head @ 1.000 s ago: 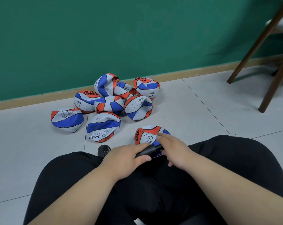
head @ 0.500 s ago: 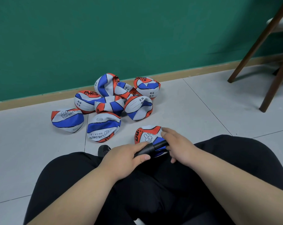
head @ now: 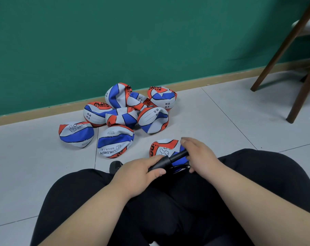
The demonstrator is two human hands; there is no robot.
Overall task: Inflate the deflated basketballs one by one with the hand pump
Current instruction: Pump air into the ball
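Note:
A deflated red, white and blue basketball (head: 164,148) lies on the floor just in front of my knees. Across it runs the black hand pump (head: 173,158). My left hand (head: 138,173) grips the thick barrel of the pump. My right hand (head: 200,155) is curled round the far end of the thin rod, over the ball's right side. The pump's tip and the ball's valve are hidden by my hands. Farther out, several more deflated basketballs (head: 118,118) lie in a heap near the wall.
I sit with my legs in black trousers (head: 168,210) filling the lower view; a dark shoe tip (head: 115,166) shows by my left hand. Brown wooden chair legs (head: 303,93) stand at the right. A green wall with a tan skirting board (head: 44,110) bounds the grey tile floor.
My right hand has moved to the right, away from my left hand, and more of the thin pump rod shows between them. The left hand and the heap of balls stay put.

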